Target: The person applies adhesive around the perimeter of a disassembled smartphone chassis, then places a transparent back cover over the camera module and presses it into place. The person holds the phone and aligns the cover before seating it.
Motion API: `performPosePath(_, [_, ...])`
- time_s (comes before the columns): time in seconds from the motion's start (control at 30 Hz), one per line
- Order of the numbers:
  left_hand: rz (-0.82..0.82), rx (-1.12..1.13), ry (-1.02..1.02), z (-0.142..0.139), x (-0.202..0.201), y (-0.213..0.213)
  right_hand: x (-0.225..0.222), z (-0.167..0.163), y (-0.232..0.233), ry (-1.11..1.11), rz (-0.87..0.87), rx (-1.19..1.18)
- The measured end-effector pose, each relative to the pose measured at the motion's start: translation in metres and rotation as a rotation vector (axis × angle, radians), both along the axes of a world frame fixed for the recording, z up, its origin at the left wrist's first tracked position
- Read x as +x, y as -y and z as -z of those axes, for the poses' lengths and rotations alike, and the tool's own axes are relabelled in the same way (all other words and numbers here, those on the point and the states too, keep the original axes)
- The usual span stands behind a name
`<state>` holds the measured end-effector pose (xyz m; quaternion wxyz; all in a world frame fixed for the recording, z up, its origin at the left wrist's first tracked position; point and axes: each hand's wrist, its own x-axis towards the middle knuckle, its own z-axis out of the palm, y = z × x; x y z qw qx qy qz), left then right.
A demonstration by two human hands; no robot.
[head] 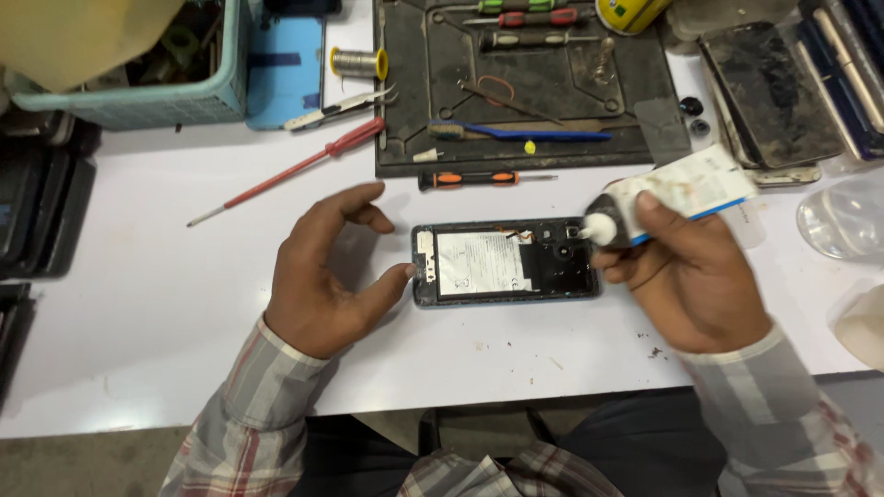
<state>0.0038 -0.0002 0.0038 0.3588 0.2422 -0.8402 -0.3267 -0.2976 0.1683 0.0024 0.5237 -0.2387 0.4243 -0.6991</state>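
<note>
Plaid sleeves at the near edge of the white worktop [166,304], one to each forearm.

Left hand [322,276]: open, fingers curved, holding nothing; thumb tip touching the left short end of the opened phone [505,261].

Opened phone: lying flat, back cover off, silver battery label showing, long side parallel to the near edge, about midway along the worktop and between the two hands.

Right hand [691,281]: closed around a white glue tube [677,195] with a blue stripe (black neck, white cap), the capped tip hanging over the phone's right end near the camera openings.

Orange-and-black screwdriver [474,179]: just beyond the phone, apart from it, along the near rim of the dark work mat [645,129].

Red screwdriver [295,168]: lying diagonally, beyond the left hand.

On the mat: blue brush [525,133], further screwdrivers at its far edge.

Left of the mat: tweezers [336,108], solder spool [359,63].

Far left corner: teal basket [175,101].

Far right corner: dusty phone [769,92], face up.

Right edge: clear plastic container [843,221].
</note>
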Motion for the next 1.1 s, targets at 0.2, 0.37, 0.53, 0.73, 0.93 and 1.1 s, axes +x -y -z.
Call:
performPosePath(0.2, [0.109,0.119,-0.117,-0.007,-0.023,-0.005,0.039,0.006,0.020,0.150,-0.028,0.046])
performPosePath(0.37, [0.215,0.266,-0.169,-0.014,-0.053,-0.014,0.071,-0.002,0.036,0.184,0.056,0.100])
performPosePath(0.53, [0.206,0.372,-0.113,-0.019,-0.066,-0.015,0.081,-0.013,0.041,0.168,0.072,0.060])
performPosePath(0.73, [0.196,0.544,-0.273,-0.005,-0.064,-0.012,0.065,-0.016,0.033,0.030,0.020,0.056])
performPosePath(0.93, [0.256,0.774,-0.500,0.009,-0.059,0.000,0.037,-0.011,0.019,-0.180,-0.007,0.195])
performPosePath(1.1, [0.237,0.841,-0.532,0.013,-0.061,0.004,0.042,-0.004,0.016,-0.218,-0.084,0.218])
